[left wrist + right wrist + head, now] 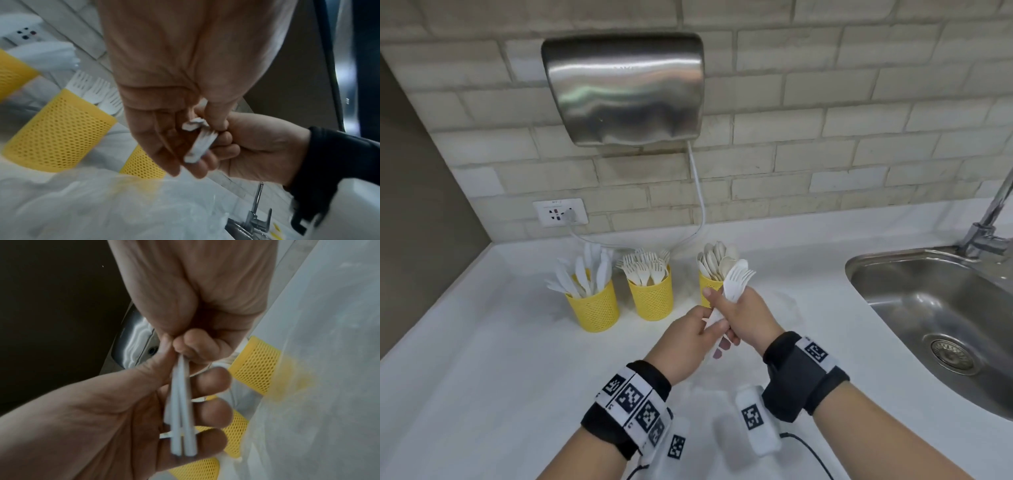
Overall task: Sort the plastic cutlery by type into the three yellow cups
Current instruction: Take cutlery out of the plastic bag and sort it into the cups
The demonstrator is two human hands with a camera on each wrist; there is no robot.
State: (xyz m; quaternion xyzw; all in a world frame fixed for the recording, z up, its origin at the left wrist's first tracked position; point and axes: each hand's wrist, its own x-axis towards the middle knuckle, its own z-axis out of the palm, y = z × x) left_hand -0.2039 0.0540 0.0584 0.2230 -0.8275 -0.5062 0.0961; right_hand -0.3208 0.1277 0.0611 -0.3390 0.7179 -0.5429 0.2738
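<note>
1. A small bundle of white plastic cutlery (pixel 734 279) is held upright above the worktop (pixel 482 342), just in front of the right-hand yellow cup (pixel 709 286). Fork tines and one rounded tip show at its top.
2. The right hand (pixel 744 320) is closed in a fist round the middle of the bundle, thumb across the front.
3. The left hand (pixel 686 344) meets it from below: its fingers are curled round the lower ends of the handles (pixel 180 418), with the thumb pressed on the other side.
4. In the left wrist view the handle ends (pixel 198 142) jut out between the two hands.
5. Three yellow mesh cups stand in a row near the wall. The left cup (pixel 594 308) holds knives (pixel 589 270), the middle cup (pixel 652 296) holds forks (pixel 645 267), and the right-hand one holds spoons (pixel 717 257).
6. The right-hand cup is mostly hidden behind the raised hands and bundle.
7. How many pieces the bundle contains cannot be told; the wrist views are blurred.
8. A clear plastic sheet or bag (pixel 102 203) fills the lower left wrist view, too hazy to identify.
9. A steel sink (pixel 941 315) is cut off at the right edge, as is its tap (pixel 989 219).
10. A metal hand dryer (pixel 625 89) hangs on the tiled wall, its cord running to a socket (pixel 560 212).
</note>
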